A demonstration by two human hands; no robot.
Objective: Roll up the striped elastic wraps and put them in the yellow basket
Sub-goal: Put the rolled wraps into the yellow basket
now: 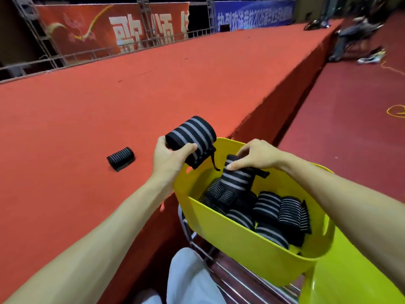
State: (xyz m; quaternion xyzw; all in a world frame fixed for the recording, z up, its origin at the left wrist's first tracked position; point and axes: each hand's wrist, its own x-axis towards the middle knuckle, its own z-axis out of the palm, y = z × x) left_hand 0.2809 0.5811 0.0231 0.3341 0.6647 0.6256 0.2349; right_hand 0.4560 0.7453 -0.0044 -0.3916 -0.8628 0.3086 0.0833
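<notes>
White trouser knee [192,279] at the bottom edge, with both forearms reaching out above it.

Left hand [168,156]: fingers and thumb are curled round a rolled wrap [190,137], thumb across its front face. The roll is held in the air over the stage [87,102] edge, just beside the far-left rim of the basket [219,218]. Its loose tail hangs down over that rim. The axis appears tilted, up to the right in view.

Right hand [256,154]: fingertips pinch the top of a second wrap [236,174], which stands inside the basket on the rolls already there. Whether it is fully wound, cannot tell.

The basket sits on a wire rack [197,238] against the stage front, and many rolls are inside.

A third roll [120,159] lies on the stage, well left of the left hand, axis roughly across the view. The left hand is the nearer one to it.

Judgement: the basket opening lies right of and below the held roll, so dropping it in needs only a short move rightward. The hanging tail may catch the rim or unwind.
</notes>
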